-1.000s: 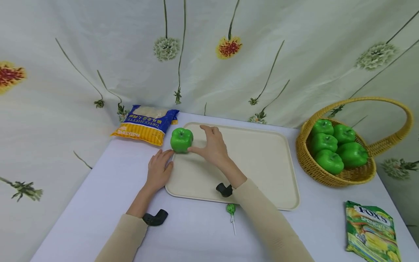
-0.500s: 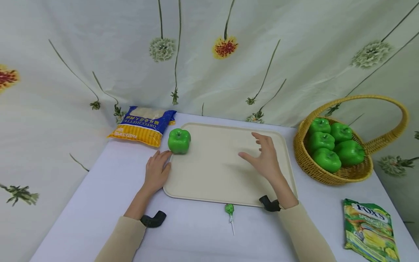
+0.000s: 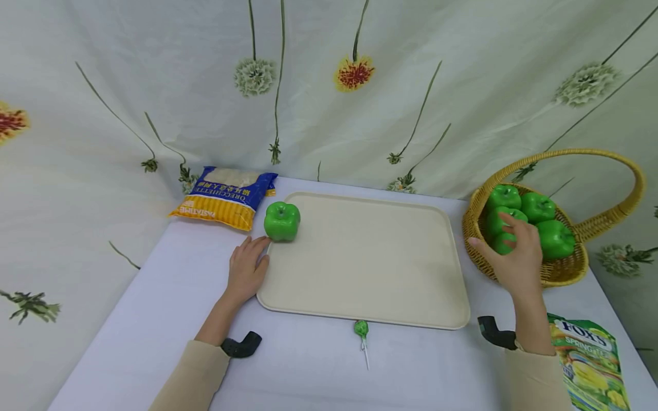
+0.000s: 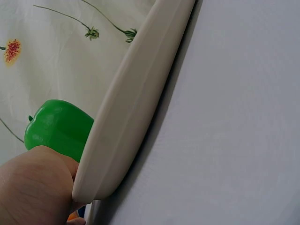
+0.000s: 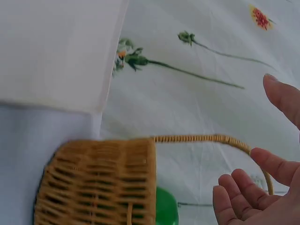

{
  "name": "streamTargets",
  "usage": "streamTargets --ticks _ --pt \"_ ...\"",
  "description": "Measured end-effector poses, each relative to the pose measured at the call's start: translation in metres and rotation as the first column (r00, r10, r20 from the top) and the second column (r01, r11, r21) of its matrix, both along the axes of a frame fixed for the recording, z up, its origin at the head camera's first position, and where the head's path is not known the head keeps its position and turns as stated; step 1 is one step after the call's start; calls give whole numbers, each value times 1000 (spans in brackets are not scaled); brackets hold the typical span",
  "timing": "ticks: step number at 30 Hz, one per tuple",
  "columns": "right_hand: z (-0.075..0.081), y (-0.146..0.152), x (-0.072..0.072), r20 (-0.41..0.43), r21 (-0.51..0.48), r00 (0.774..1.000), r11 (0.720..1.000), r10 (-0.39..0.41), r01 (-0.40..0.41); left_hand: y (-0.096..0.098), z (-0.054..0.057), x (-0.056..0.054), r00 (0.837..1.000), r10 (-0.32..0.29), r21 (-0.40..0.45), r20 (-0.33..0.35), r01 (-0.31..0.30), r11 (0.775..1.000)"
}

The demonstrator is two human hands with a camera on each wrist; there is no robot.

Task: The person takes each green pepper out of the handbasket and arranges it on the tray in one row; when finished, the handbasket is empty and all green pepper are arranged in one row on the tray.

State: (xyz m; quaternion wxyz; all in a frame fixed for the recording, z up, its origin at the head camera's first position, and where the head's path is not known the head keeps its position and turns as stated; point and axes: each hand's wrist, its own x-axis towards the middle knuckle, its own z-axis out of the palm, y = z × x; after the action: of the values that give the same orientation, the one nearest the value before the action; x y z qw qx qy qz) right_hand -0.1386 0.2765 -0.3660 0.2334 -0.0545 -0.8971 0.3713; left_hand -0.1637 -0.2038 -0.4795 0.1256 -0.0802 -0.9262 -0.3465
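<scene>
A beige tray (image 3: 380,274) lies on the white table, with a green bell pepper (image 3: 282,221) upright in its far left corner. My left hand (image 3: 248,267) holds the tray's left rim, thumb over the edge and fingers on its outer side. The left wrist view shows that hand (image 4: 37,187) at the rim beside the pepper (image 4: 58,129). On the right, a wicker basket (image 3: 478,260) contains several green bell peppers (image 3: 556,240). My right hand (image 3: 516,260) hovers over the basket's near left side, thumb and fingers spread, holding nothing; it partly hides the peppers there.
A blue and yellow pasta bag (image 3: 226,197) lies left of the tray against the floral cloth. A green lollipop (image 3: 362,330) lies at the tray's front edge. Right of my right forearm is a green candy bag (image 3: 591,365), and the basket's tall handle (image 3: 624,200) arches up.
My right hand has moved away from the pepper in the tray's far left corner, crossing rightward over the tray to the basket. The left hand stays at the rim.
</scene>
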Motion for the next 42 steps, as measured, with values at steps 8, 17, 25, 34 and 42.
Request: streamTargets --ticks 8,17,25,34,42 --pt "8 49 13 118 -79 962 963 -246 256 0 1 0 999 -4 3 47 4 1000" --pt "-8 77 7 308 -108 922 954 -234 278 -1 1 0 998 -4 6 60 4 1000" --pt "-22 80 4 366 -92 920 979 -138 184 0 1 -1 998 -3 -11 67 3 1000" --pt "-24 79 2 371 -48 921 988 -122 150 -1 1 -2 998 -4 -16 65 5 1000" --pt "-25 79 1 381 -40 919 992 -99 124 -1 1 -1 998 -3 -15 68 4 1000"
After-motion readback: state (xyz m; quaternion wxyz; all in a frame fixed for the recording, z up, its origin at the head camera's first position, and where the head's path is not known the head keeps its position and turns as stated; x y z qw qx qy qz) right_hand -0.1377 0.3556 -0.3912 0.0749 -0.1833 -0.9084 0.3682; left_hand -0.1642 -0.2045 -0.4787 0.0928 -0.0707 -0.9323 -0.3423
